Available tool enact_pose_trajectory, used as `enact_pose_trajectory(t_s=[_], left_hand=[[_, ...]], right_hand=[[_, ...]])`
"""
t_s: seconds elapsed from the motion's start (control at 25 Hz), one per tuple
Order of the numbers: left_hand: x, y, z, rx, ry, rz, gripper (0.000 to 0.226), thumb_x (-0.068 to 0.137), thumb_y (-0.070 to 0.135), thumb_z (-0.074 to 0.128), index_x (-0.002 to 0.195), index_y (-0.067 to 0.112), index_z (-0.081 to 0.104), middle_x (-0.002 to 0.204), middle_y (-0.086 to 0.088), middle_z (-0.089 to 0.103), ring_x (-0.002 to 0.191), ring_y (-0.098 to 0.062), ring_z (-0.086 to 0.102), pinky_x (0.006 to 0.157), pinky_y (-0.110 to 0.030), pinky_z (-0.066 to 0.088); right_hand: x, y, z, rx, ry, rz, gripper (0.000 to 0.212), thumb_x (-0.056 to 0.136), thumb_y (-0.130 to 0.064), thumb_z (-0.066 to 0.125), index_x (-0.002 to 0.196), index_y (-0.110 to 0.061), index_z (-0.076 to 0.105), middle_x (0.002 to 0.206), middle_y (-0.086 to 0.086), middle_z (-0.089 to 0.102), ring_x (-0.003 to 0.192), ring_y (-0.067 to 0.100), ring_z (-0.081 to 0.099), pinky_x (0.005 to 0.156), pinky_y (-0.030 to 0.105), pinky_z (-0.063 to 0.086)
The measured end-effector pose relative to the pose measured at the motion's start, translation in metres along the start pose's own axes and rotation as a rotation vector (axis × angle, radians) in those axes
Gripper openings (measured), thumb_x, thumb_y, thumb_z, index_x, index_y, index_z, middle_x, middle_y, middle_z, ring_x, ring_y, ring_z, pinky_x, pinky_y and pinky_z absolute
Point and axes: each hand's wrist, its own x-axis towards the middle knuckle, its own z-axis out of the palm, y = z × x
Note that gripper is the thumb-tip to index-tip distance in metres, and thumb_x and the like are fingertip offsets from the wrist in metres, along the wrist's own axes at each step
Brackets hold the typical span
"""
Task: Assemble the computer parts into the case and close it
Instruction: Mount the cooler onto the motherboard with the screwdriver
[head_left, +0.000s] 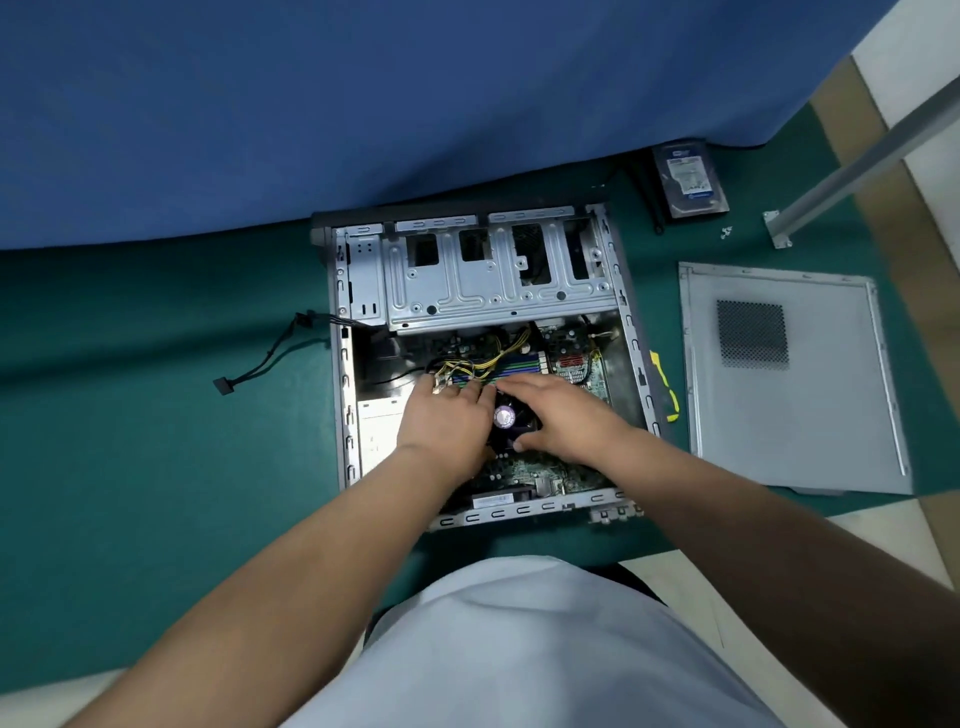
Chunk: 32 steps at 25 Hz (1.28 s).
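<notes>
Around the work area: cloths, a metal bar and floor

A green mat (156, 467) covers the work surface, and a blue cloth (363, 104) lies across its far side, its edge curving down toward the middle. At the far right a grey metal bar (862, 156) runs on a slant, ending in a small white foot (777, 228) that rests on the mat. Beyond the mat's right edge, pale floor (904, 67) with a tan strip (852, 140) shows. A white garment (519, 649) fills the lower middle.
</notes>
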Motion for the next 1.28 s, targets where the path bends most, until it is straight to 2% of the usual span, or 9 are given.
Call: enact_pose_trajectory(t_s=[0.12, 0.28, 0.6, 0.76, 0.8, 0.88, 0.96, 1.16, 1.28], left_hand=[[0.002, 0.008, 0.001, 0.036, 0.012, -0.037, 0.086, 0.094, 0.057, 0.062, 0.160, 0.016, 0.026, 0.162, -0.004, 0.040, 0.141, -0.022, 0.048, 0.119, -0.048, 0.020], [0.001, 0.007, 0.003, 0.003, 0.014, -0.046, 0.087, 0.093, 0.061, 0.060, 0.160, 0.017, 0.026, 0.164, -0.002, 0.038, 0.149, -0.021, 0.039, 0.119, -0.047, 0.019], [0.004, 0.003, 0.004, 0.005, 0.017, -0.040, 0.088, 0.092, 0.066, 0.057, 0.160, 0.021, 0.025, 0.162, 0.002, 0.040, 0.152, -0.021, 0.032, 0.117, -0.044, 0.023], [0.001, 0.001, 0.006, 0.015, 0.028, -0.007, 0.085, 0.095, 0.066, 0.053, 0.161, 0.020, 0.025, 0.163, 0.000, 0.038, 0.153, -0.020, 0.030, 0.117, -0.043, 0.022], [0.000, -0.001, 0.007, 0.009, 0.041, 0.009, 0.081, 0.096, 0.066, 0.049, 0.160, 0.021, 0.028, 0.163, 0.000, 0.039, 0.153, -0.019, 0.031, 0.116, -0.042, 0.022], [-0.002, -0.008, 0.008, -0.049, 0.104, 0.017, 0.066, 0.099, 0.061, 0.045, 0.154, 0.026, 0.040, 0.155, 0.002, 0.051, 0.148, -0.018, 0.039, 0.114, -0.040, 0.025], [-0.002, -0.018, 0.004, -0.107, 0.152, -0.015, 0.051, 0.101, 0.055, 0.043, 0.144, 0.030, 0.052, 0.140, 0.006, 0.063, 0.139, -0.019, 0.049, 0.109, -0.040, 0.031], [0.021, -0.038, -0.016, -0.261, 0.049, -0.092, 0.046, 0.103, 0.032, 0.046, 0.149, 0.030, 0.049, 0.150, 0.001, 0.051, 0.132, -0.029, 0.053, 0.104, -0.045, 0.045], [0.034, -0.040, -0.025, -0.271, -0.062, -0.114, 0.043, 0.100, 0.015, 0.050, 0.140, 0.025, 0.058, 0.136, -0.005, 0.059, 0.121, -0.032, 0.059, 0.095, -0.046, 0.054]], right_hand=[[0.001, 0.001, 0.001, -0.010, 0.009, -0.005, 0.094, 0.083, -0.037, 0.083, 0.160, -0.029, 0.029, 0.164, -0.008, 0.033, 0.148, 0.021, 0.033, 0.122, 0.038, 0.029], [0.002, 0.001, 0.001, -0.035, 0.001, 0.023, 0.094, 0.082, -0.037, 0.083, 0.159, -0.030, 0.029, 0.163, -0.008, 0.036, 0.145, 0.024, 0.039, 0.118, 0.040, 0.035], [0.000, -0.003, 0.002, -0.066, -0.066, 0.013, 0.092, 0.092, -0.030, 0.073, 0.163, -0.027, 0.016, 0.171, -0.008, 0.010, 0.153, 0.023, 0.024, 0.124, 0.041, 0.027], [-0.015, -0.004, 0.001, -0.122, -0.064, -0.006, 0.088, 0.098, -0.039, 0.064, 0.164, -0.025, 0.007, 0.171, -0.007, -0.001, 0.155, 0.022, 0.019, 0.126, 0.041, 0.021], [-0.021, -0.001, -0.003, -0.124, -0.012, -0.008, 0.084, 0.099, -0.044, 0.061, 0.164, -0.024, 0.011, 0.171, -0.006, 0.003, 0.154, 0.021, 0.021, 0.124, 0.040, 0.021], [-0.033, 0.010, -0.015, -0.231, 0.191, -0.054, 0.064, 0.099, -0.047, 0.055, 0.157, -0.024, 0.037, 0.164, -0.003, 0.034, 0.147, 0.020, 0.035, 0.122, 0.041, 0.025], [-0.043, 0.026, -0.031, -0.448, 0.354, -0.098, 0.042, 0.098, -0.047, 0.053, 0.132, -0.026, 0.065, 0.137, -0.006, 0.063, 0.136, 0.018, 0.047, 0.120, 0.041, 0.023], [-0.045, 0.050, -0.034, -0.598, 0.316, -0.020, 0.039, 0.098, -0.051, 0.044, 0.105, -0.033, 0.078, 0.104, -0.015, 0.074, 0.129, 0.015, 0.051, 0.125, 0.044, 0.003], [-0.042, 0.053, -0.029, -0.566, 0.409, -0.021, 0.036, 0.096, -0.045, 0.045, 0.092, -0.033, 0.079, 0.086, -0.016, 0.073, 0.109, 0.013, 0.057, 0.125, 0.041, 0.005]])
